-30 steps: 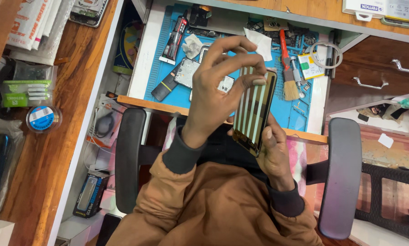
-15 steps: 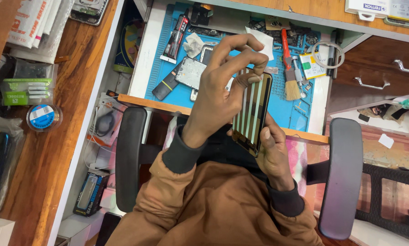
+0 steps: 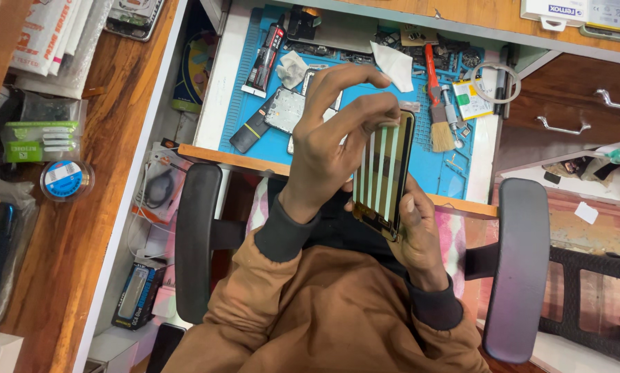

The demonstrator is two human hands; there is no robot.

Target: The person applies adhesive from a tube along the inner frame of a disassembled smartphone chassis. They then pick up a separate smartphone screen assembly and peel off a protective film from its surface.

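Observation:
A dark phone panel (image 3: 382,176) with several pale green strips running down its face is held upright over my lap. My right hand (image 3: 417,238) cradles it from behind and below. My left hand (image 3: 323,141) reaches over from the left, with its fingertips curled onto the panel's top edge and the upper ends of the strips. Both arms are in brown sleeves with dark cuffs.
A blue work mat (image 3: 254,103) on the desk ahead carries a glue tube (image 3: 265,59), a phone frame (image 3: 285,110), a white tissue (image 3: 396,62) and a red-handled brush (image 3: 440,117). Black chair armrests (image 3: 196,242) flank me. Drawers with metal handles (image 3: 565,128) are at the right, a wooden shelf with a tape roll (image 3: 64,179) at the left.
My left hand's fingers have drawn in from a spread pose onto the panel's top edge. The panel and my right hand have barely moved.

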